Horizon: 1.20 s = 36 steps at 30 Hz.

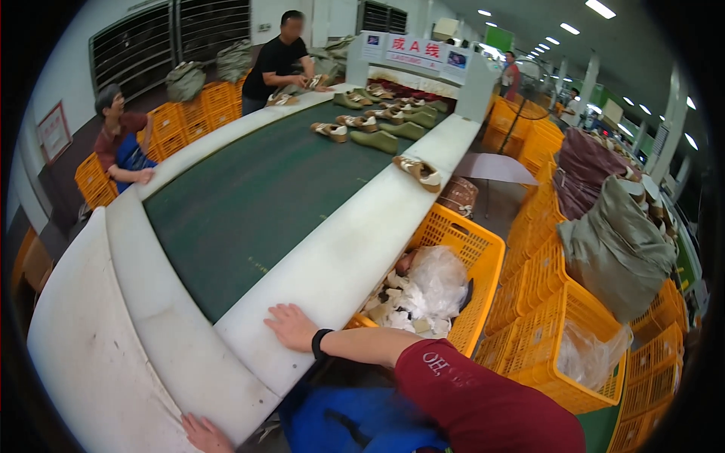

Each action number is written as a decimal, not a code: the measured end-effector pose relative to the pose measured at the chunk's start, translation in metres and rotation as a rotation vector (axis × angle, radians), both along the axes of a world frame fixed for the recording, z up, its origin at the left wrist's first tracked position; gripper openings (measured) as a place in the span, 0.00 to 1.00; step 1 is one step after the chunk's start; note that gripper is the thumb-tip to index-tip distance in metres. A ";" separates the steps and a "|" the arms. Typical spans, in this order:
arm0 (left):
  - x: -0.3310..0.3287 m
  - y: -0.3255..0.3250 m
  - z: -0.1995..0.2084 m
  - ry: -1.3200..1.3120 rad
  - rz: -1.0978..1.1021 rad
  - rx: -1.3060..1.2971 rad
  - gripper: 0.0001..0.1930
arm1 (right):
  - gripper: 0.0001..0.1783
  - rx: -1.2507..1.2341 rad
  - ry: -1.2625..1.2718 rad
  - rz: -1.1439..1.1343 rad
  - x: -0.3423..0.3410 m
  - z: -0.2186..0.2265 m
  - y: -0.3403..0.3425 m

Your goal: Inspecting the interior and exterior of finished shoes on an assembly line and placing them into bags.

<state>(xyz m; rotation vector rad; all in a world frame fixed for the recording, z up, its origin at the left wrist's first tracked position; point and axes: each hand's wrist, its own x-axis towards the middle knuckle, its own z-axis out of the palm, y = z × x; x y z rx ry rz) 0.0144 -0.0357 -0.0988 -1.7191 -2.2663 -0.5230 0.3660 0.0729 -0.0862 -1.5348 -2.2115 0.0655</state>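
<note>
Hands, two, bare: right hand point(293, 327) fingers spread, palm down on smooth white ledge point(340, 253); left hand point(205, 434) fingers extended, resting on its near corner, partly cropped. Brown-and-white shoe point(418, 172), farther along ledge. Perforated yellow crate point(483, 294), alongside. Flat green belt point(264, 204), enclosed. Room: strip-lit by ceiling lights point(600, 9).

Right hand point(293, 329) lies palm down, fingers point(276, 324) spread; its forearm point(364, 345) stretches out behind them, to their right. Left hand point(206, 436), palm down, sits well left of those fingers.
</note>
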 end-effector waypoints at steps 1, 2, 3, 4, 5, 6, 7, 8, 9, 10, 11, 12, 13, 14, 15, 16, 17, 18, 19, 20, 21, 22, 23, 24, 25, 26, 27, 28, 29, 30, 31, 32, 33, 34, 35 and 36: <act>-0.001 -0.001 -0.006 -0.092 0.030 -0.010 0.19 | 0.20 0.002 0.004 0.006 0.001 -0.001 0.000; -0.004 -0.004 -0.009 -0.088 0.053 -0.014 0.19 | 0.20 -0.003 0.009 0.029 0.000 -0.001 0.001; -0.001 -0.003 -0.005 -0.094 0.045 -0.015 0.19 | 0.20 0.005 0.013 0.022 0.001 -0.003 0.001; 0.003 0.000 -0.002 -0.100 0.031 -0.014 0.19 | 0.20 0.014 0.016 0.010 0.003 -0.002 0.001; 0.006 0.003 0.000 -0.099 0.041 -0.016 0.19 | 0.20 0.012 0.017 0.020 0.006 -0.002 0.001; 0.006 0.002 0.002 -0.104 0.050 -0.050 0.20 | 0.20 0.021 0.007 0.015 0.005 -0.002 0.001; 0.006 0.001 0.003 -0.110 0.057 -0.083 0.20 | 0.20 0.032 -0.003 0.008 0.004 -0.001 0.001; 0.006 0.000 0.005 -0.108 0.075 -0.084 0.20 | 0.20 0.049 -0.006 0.006 0.003 -0.002 0.001; 0.007 0.000 0.007 -0.117 0.070 -0.082 0.20 | 0.20 0.050 -0.004 0.024 0.002 -0.002 0.001; 0.007 -0.001 0.007 -0.125 0.064 -0.079 0.20 | 0.20 0.041 -0.011 0.016 0.001 -0.001 0.001; 0.006 -0.002 0.007 -0.125 0.079 -0.076 0.20 | 0.20 0.034 -0.018 0.008 0.000 0.000 0.001; 0.006 -0.002 0.006 -0.130 0.082 -0.074 0.20 | 0.20 0.036 -0.023 0.002 0.000 0.000 0.001; 0.005 -0.002 0.005 -0.135 0.084 -0.072 0.20 | 0.20 0.040 -0.022 0.013 -0.001 0.000 0.001; 0.005 -0.002 0.005 -0.135 0.094 -0.067 0.20 | 0.20 0.030 -0.033 0.014 -0.001 0.001 0.001; 0.005 -0.002 0.004 -0.140 0.091 -0.072 0.20 | 0.20 0.021 -0.045 0.012 -0.001 0.001 0.001; 0.005 -0.002 0.004 -0.144 0.089 -0.078 0.20 | 0.20 0.026 -0.044 0.019 -0.001 0.002 0.001; 0.005 0.000 0.003 -0.144 0.095 -0.073 0.20 | 0.20 0.022 -0.052 0.014 0.000 0.003 0.002; 0.005 0.000 0.002 -0.140 0.083 -0.051 0.19 | 0.20 0.016 -0.059 0.008 0.000 0.002 0.001; 0.006 -0.001 0.002 -0.136 0.071 -0.030 0.19 | 0.20 0.017 -0.058 0.013 0.000 0.001 0.000; 0.006 -0.002 0.002 -0.135 0.076 -0.029 0.19 | 0.20 0.024 -0.054 0.010 0.000 0.000 0.000; 0.007 -0.002 0.004 -0.144 0.080 -0.040 0.19 | 0.20 0.032 -0.050 0.004 0.000 0.001 0.000; 0.007 -0.002 0.005 -0.153 0.083 -0.050 0.19 | 0.20 0.035 -0.048 0.007 0.000 0.001 0.000; 0.008 -0.002 0.007 -0.151 0.084 -0.048 0.19 | 0.20 0.035 -0.047 0.005 0.000 0.001 0.000; 0.010 -0.002 0.009 -0.153 0.086 -0.051 0.19 | 0.20 0.035 -0.048 0.001 0.001 0.001 0.000; 0.011 -0.001 0.010 -0.154 0.086 -0.054 0.19 | 0.20 0.037 -0.048 0.000 0.001 0.000 0.000; 0.010 -0.001 0.009 -0.154 0.084 -0.053 0.19 | 0.20 0.053 -0.043 0.002 0.002 -0.001 0.000; 0.009 -0.002 0.007 -0.146 0.075 -0.037 0.19 | 0.19 0.070 -0.037 0.002 0.002 -0.001 0.000; 0.008 -0.001 0.006 -0.137 0.065 -0.021 0.19 | 0.19 0.071 -0.035 -0.004 0.002 -0.002 0.000; 0.008 -0.001 0.006 -0.135 0.059 -0.021 0.19 | 0.19 0.062 -0.034 0.004 0.001 -0.003 0.001; 0.008 -0.003 0.006 -0.141 0.074 -0.026 0.19 | 0.19 0.049 -0.032 0.015 -0.001 -0.004 -0.001; 0.007 -0.004 0.006 -0.146 0.089 -0.032 0.19 | 0.19 0.045 -0.029 0.013 -0.001 -0.004 -0.001; 0.007 -0.005 0.006 -0.141 0.088 -0.036 0.19 | 0.19 0.086 -0.037 0.011 -0.001 -0.004 -0.001; 0.008 -0.004 0.007 -0.148 0.078 -0.026 0.19 | 0.19 0.127 -0.045 0.009 0.000 -0.004 -0.001; 0.008 -0.004 0.008 -0.154 0.069 -0.017 0.19 | 0.19 0.122 -0.039 0.009 0.000 -0.005 -0.001; 0.008 -0.005 0.007 -0.147 0.069 -0.021 0.19 | 0.19 0.105 -0.044 0.000 0.001 -0.006 -0.001; 0.007 -0.003 0.006 -0.146 0.069 -0.018 0.19 | 0.19 0.091 -0.047 -0.009 0.000 -0.005 0.000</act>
